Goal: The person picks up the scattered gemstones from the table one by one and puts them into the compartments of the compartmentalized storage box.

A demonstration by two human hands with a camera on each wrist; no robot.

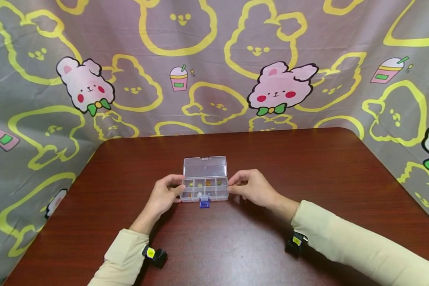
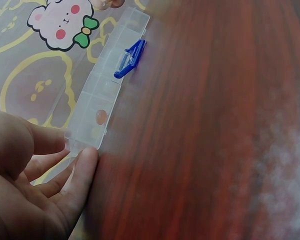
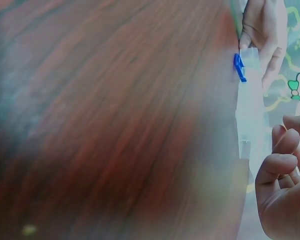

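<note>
A clear plastic compartment box [image 1: 221, 194] sits on the table with its lid [image 1: 205, 167] raised at the back. Its blue latch [image 1: 204, 204] hangs at the front. Small coloured stones lie in several compartments, among them an amber one [image 1: 208, 183] in the back row and an orange one [image 2: 101, 117] by the left end. My left hand [image 1: 163, 195] grips the box's left end between thumb and fingers. Beside the right end is my right hand [image 1: 254, 188], fingertips right at the edge. In the right wrist view its fingers [image 3: 285, 162] are loosely bent, with nothing visible between them.
The dark reddish-brown wooden table [image 1: 207, 246] spreads out around the box. Behind it and at both sides hangs a grey curtain [image 1: 214, 71] with cartoon figures. Each cream-sleeved wrist carries a small black camera [image 1: 159, 258].
</note>
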